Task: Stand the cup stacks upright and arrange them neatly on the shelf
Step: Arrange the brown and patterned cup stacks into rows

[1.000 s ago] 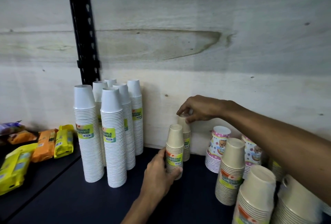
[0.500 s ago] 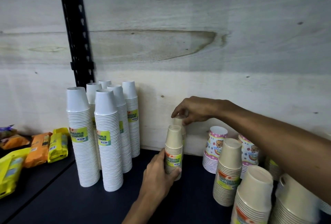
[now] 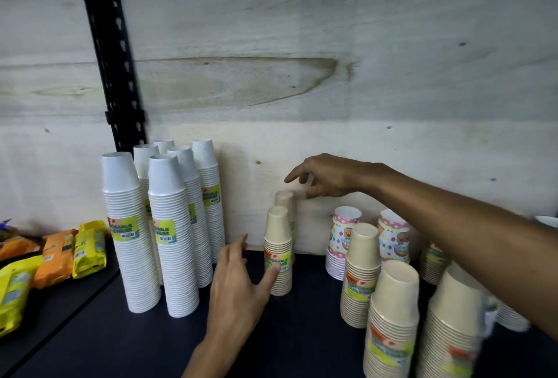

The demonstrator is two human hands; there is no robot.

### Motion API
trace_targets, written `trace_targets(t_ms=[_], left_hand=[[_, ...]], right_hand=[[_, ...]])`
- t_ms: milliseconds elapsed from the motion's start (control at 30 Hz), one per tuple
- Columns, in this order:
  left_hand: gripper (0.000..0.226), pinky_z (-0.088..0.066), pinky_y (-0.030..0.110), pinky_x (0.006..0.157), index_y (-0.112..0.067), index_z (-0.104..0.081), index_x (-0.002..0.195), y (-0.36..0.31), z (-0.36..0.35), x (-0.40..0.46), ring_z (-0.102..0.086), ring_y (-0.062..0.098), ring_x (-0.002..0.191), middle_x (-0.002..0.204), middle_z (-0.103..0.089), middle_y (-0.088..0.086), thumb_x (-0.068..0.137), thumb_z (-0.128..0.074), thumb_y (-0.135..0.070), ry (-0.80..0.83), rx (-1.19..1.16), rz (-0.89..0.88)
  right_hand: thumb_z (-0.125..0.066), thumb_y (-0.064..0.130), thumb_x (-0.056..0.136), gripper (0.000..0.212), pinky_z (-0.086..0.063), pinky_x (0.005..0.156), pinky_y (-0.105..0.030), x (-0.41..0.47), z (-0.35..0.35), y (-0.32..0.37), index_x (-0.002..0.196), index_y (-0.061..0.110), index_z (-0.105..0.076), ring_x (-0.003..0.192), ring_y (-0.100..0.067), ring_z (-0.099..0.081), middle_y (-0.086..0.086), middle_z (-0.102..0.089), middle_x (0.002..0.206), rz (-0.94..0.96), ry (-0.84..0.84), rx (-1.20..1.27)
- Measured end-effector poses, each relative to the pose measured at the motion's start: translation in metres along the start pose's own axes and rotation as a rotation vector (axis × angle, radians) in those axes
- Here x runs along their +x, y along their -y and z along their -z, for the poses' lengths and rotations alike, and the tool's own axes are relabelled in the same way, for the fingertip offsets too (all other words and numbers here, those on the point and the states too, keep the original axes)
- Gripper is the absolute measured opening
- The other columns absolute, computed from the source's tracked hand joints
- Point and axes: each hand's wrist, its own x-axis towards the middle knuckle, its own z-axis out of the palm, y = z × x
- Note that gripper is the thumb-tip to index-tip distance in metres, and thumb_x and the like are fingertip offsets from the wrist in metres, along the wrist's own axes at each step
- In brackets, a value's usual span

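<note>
Both small beige cup stacks (image 3: pixel 278 249) stand upright by my spread, empty fingers (image 3: pixel 273 275), so I judge only tidying the right-hand stacks (image 3: pixel 392 311) remains.

You face a pale plywood back wall (image 3: pixel 332 45) with a dark stain; a black slotted upright (image 3: pixel 111 54) rises at its left edge.
</note>
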Motion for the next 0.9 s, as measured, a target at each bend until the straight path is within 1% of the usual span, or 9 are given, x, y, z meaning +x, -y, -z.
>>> trace_targets(t_ms=[100,267,333,400,533,667,733,800,900], left_hand=[[0.064,-0.056,0.037,0.084,-0.030,-0.044,0.137,-0.025,0.014,-0.003,-0.054,0.004,0.099,0.118,-0.048,-0.013,0.081,-0.067,-0.053,-0.066,0.011,-0.100],[0.036,-0.054,0.028,0.075,-0.032,-0.062,0.113,-0.082,0.022,-0.018,-0.061,0.000,0.083,0.099,-0.063,-0.016,0.085,-0.061,-0.054,-0.002,-0.168,-0.201],[0.037,-0.052,0.018,0.070,-0.031,-0.064,0.110,-0.105,0.021,-0.028,-0.063,0.000,0.083,0.093,-0.067,-0.015,0.084,-0.059,-0.057,0.095,-0.246,-0.218],[0.044,-0.051,0.012,0.071,-0.032,-0.064,0.115,-0.122,0.016,-0.037,-0.063,-0.003,0.087,0.097,-0.067,-0.016,0.082,-0.059,-0.061,0.194,-0.247,-0.256],[0.060,-0.057,0.029,0.083,-0.034,-0.058,0.127,-0.142,0.004,-0.048,-0.063,-0.002,0.093,0.114,-0.065,-0.017,0.077,-0.064,-0.067,0.291,-0.179,-0.319],[0.063,-0.058,0.030,0.083,-0.035,-0.056,0.130,-0.150,-0.002,-0.057,-0.065,0.000,0.096,0.120,-0.064,-0.016,0.074,-0.071,-0.062,0.337,-0.096,-0.334],[0.058,-0.058,0.029,0.082,-0.035,-0.057,0.128,-0.151,-0.005,-0.060,-0.066,0.000,0.094,0.117,-0.068,-0.013,0.076,-0.074,-0.053,0.350,-0.084,-0.328],[0.051,-0.058,0.030,0.081,-0.034,-0.059,0.125,-0.150,-0.009,-0.062,-0.067,0.001,0.092,0.116,-0.069,-0.010,0.078,-0.074,-0.047,0.350,-0.072,-0.314],[0.046,-0.059,0.032,0.080,-0.034,-0.062,0.123,-0.148,-0.011,-0.063,-0.068,0.003,0.091,0.115,-0.069,-0.010,0.080,-0.073,-0.044,0.341,-0.090,-0.294]], right_hand=[[-0.068,0.030,0.090,0.038,-0.051,0.086,-0.030,-0.038,0.017,-0.011,0.128,0.030,-0.062,0.095,-0.014,-0.065,0.003,-0.065,0.116,-0.084,-0.010,0.032],[-0.064,0.038,0.092,0.020,-0.047,0.077,-0.022,-0.119,0.042,-0.028,0.106,0.026,-0.073,0.088,-0.004,-0.063,0.011,-0.071,0.103,-0.203,-0.102,0.090],[-0.063,0.038,0.093,0.020,-0.053,0.072,-0.027,-0.150,0.047,-0.030,0.099,0.022,-0.074,0.079,-0.008,-0.065,0.011,-0.072,0.091,-0.239,-0.109,0.160],[-0.062,0.039,0.093,0.023,-0.057,0.069,-0.030,-0.180,0.050,-0.028,0.096,0.020,-0.074,0.078,-0.014,-0.067,0.005,-0.072,0.086,-0.280,-0.067,0.243],[-0.060,0.045,0.093,0.028,-0.060,0.073,-0.029,-0.227,0.049,-0.016,0.096,0.021,-0.073,0.086,-0.017,-0.071,0.002,-0.073,0.092,-0.312,0.005,0.279],[-0.060,0.061,0.083,0.037,-0.060,0.080,-0.036,-0.257,0.040,-0.001,0.098,0.030,-0.074,0.086,-0.012,-0.070,0.010,-0.074,0.094,-0.282,0.007,0.291],[-0.064,0.059,0.080,0.036,-0.060,0.080,-0.038,-0.266,0.035,0.005,0.103,0.032,-0.073,0.088,-0.015,-0.071,0.011,-0.073,0.099,-0.261,0.016,0.353],[-0.069,0.054,0.081,0.033,-0.060,0.081,-0.032,-0.272,0.029,0.009,0.107,0.034,-0.072,0.091,-0.008,-0.070,0.014,-0.071,0.104,-0.239,0.028,0.355],[-0.073,0.046,0.083,0.028,-0.051,0.079,-0.011,-0.274,0.022,0.012,0.108,0.034,-0.071,0.092,0.011,-0.062,0.022,-0.069,0.103,-0.197,-0.004,0.238]])
